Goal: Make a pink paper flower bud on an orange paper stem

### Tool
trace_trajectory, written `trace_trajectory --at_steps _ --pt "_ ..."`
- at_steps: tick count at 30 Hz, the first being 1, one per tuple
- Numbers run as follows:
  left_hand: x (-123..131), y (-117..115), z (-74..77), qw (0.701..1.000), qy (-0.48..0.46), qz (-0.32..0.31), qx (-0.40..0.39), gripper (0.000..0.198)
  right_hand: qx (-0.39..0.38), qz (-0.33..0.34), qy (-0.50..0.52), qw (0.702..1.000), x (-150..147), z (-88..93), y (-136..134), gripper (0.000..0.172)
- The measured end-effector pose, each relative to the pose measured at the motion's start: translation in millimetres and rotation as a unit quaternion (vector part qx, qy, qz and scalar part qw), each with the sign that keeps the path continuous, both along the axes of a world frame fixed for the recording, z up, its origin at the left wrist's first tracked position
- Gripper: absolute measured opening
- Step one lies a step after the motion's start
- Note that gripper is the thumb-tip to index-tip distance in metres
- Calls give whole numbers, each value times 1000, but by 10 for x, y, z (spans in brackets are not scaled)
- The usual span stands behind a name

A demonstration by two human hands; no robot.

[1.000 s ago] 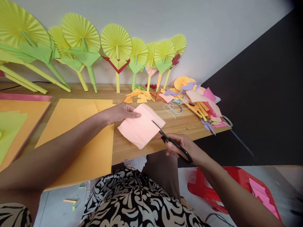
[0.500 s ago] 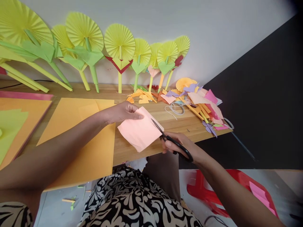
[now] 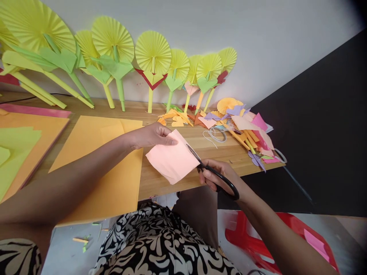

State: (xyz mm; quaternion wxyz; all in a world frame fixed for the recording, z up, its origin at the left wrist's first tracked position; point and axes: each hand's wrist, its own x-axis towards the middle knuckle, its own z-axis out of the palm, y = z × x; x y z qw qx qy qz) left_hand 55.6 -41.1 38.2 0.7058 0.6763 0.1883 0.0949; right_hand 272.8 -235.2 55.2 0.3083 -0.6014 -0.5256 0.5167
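A piece of pink paper (image 3: 172, 160) is pinched at its upper edge between the thumb and fingers of my left hand (image 3: 156, 136). My right hand (image 3: 219, 173) grips black-handled scissors (image 3: 222, 179), with their blades lying along the paper's right edge. Both hands are above the wooden table (image 3: 160, 187), near its front edge. Under my left forearm lies a large orange paper sheet (image 3: 114, 172).
Yellow pleated paper fans (image 3: 153, 53) on paper stems lean along the wall. A heap of coloured paper pieces (image 3: 252, 131) sits at the table's right end, beside a roll of tape (image 3: 216, 134). A red stool (image 3: 246, 236) stands below on the right.
The view has shifted a little, so most things appear slightly further right. The scissors' blades look closer together at the paper's right edge. Both hands keep their holds.
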Motion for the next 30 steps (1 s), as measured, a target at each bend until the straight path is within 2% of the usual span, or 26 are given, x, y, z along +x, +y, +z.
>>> trace_trajectory --at_steps 14,20,25,30 --pt "9 -14 -8 1000 15 24 -13 20 -7 -26 10 1000 48 -118 24 49" --pt "20 -9 -59 997 -12 48 -66 22 -16 -37 8 999 63 -155 24 51" --pt "23 -11 -44 997 3 64 -45 21 -9 13 -26 1000 75 -92 21 53" --pt "24 -18 -40 996 -11 55 -62 21 19 46 -18 999 58 -46 44 53"
